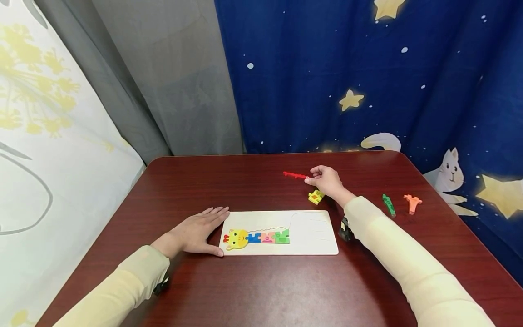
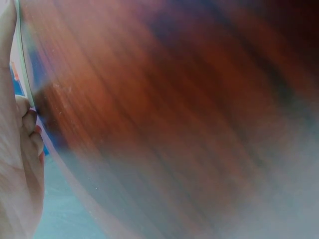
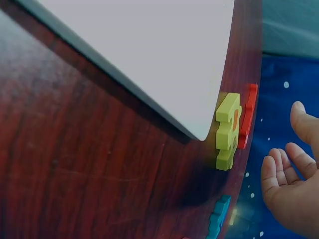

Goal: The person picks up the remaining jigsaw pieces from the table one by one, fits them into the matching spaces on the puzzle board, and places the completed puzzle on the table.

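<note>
A pale wooden puzzle board (image 1: 314, 240) lies on the table, with a yellow giraffe head piece (image 1: 237, 239) and joined blue, pink and green pieces (image 1: 282, 236) on it. My left hand (image 1: 202, 231) rests with fingers extended at the board's left edge, thumb by the lower corner. Beyond the board, my right hand (image 1: 327, 181) is beside the right end of a thin red puzzle piece (image 1: 295, 175). In the right wrist view, that hand (image 3: 294, 184) has its thumb and loosely bent fingers apart, nothing between them. A yellow puzzle piece (image 3: 228, 132) lies between the red piece and the board.
To the right on the table (image 1: 261, 290) are a green puzzle piece (image 1: 389, 205) and an orange one (image 1: 412, 204). A blue star-patterned curtain (image 1: 294, 81) hangs behind the table's far edge. The left wrist view mostly shows blurred tabletop.
</note>
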A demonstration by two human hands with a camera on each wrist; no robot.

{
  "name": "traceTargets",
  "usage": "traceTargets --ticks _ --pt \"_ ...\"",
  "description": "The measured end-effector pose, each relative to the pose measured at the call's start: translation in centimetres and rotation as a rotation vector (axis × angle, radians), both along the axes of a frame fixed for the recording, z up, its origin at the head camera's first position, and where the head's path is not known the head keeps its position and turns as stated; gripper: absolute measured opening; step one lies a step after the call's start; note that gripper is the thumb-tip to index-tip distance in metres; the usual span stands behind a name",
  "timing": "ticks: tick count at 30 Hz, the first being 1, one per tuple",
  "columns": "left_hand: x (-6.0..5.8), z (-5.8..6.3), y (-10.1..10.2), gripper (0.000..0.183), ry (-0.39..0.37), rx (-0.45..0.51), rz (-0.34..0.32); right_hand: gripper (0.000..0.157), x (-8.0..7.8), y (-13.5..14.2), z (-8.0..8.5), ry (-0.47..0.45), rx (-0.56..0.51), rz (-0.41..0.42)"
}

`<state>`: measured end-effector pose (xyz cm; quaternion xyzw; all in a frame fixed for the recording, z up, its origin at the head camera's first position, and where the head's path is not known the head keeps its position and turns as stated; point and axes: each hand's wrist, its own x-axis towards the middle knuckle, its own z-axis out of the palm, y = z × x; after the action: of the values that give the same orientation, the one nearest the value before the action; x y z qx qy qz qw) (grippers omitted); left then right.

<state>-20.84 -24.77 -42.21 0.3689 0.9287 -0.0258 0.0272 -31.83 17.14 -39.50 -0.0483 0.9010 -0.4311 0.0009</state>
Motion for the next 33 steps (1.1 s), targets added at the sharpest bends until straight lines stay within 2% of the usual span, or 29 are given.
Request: traceTargets --ticks 11,20,33 --pt "0.1 0.1 0.0 0.115 0.001 0.002 0.003 0.043 -1.1 -0.4 -0.2 -0.004 0.034 -0.01" --pt "0.1 0.1 0.1 0.115 -0.006 0.002 0.004 0.041 -1.5 -0.6 -0.1 -0.008 0.116 -0.008" --pt "0.1 0.0 0.1 0.115 -0.005 -0.002 0.007 0.038 -2.1 -0.7 -0.4 -0.026 0.178 -0.005"
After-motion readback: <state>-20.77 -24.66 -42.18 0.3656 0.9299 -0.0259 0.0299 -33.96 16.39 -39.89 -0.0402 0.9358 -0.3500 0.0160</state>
